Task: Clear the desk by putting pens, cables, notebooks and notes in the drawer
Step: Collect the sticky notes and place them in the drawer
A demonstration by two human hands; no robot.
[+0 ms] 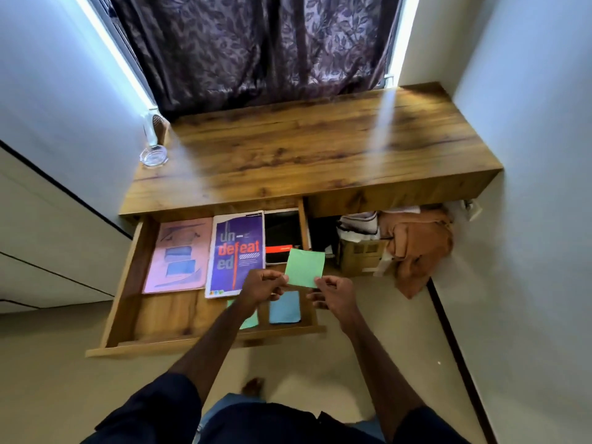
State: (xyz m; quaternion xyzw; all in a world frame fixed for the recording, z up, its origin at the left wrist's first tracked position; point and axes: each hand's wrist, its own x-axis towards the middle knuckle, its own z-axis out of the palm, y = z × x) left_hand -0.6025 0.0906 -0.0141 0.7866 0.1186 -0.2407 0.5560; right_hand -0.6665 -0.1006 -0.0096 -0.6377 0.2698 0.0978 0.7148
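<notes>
A green note (pixel 304 267) hangs above the right end of the open wooden drawer (pixel 128 277). My left hand (pixel 262 286) pinches its lower left corner and my right hand (pixel 336 294) pinches its lower right corner. In the drawer lie a pink notebook (pixel 179 254), a purple notebook (pixel 237 248) and a black notebook with an orange band (pixel 282 235). A blue note (pixel 285 307) and another green note (pixel 251 320), partly hidden by my left forearm, lie near the drawer's front.
The wooden desk top (pixel 304 149) carries a glass ashtray (pixel 153 155) and a clear bottle (pixel 149 128) at its back left corner. Under the desk on the right sit a cardboard box (pixel 362 254) and orange cloth (pixel 416 241). A dark curtain (pixel 256 43) hangs behind.
</notes>
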